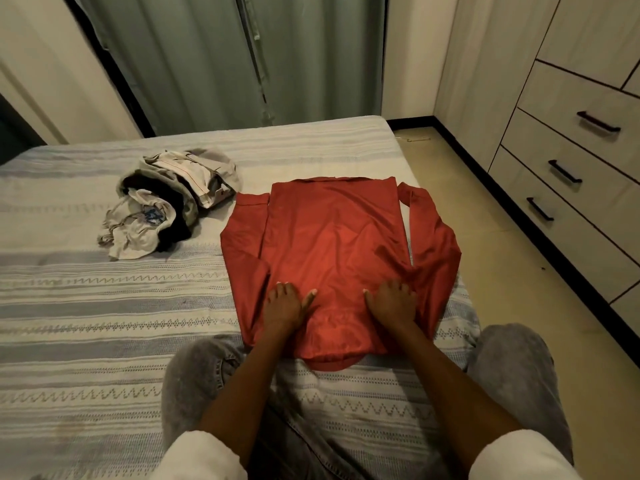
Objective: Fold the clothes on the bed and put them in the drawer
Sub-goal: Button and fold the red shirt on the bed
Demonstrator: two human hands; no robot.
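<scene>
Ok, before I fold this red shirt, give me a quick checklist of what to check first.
1. Shirt lying flat on bed: ok.
2. Both sleeves tucked in: not ok; right sleeve spreads out to the side.
3. Left hand and right hand flat on the hem end: ok.
4. Pile clear of the shirt: ok, apart to the left.
5. Drawers open for storing: not ok, all shut.
6. Shirt buttoned underneath: cannot tell.

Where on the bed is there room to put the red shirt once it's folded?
Bare bedspread lies left of the red shirt, in front of the pile of clothes. Another free strip runs behind both, toward the curtain. It is crowded by the right edge, where both hands, left and right, press the shirt.
</scene>
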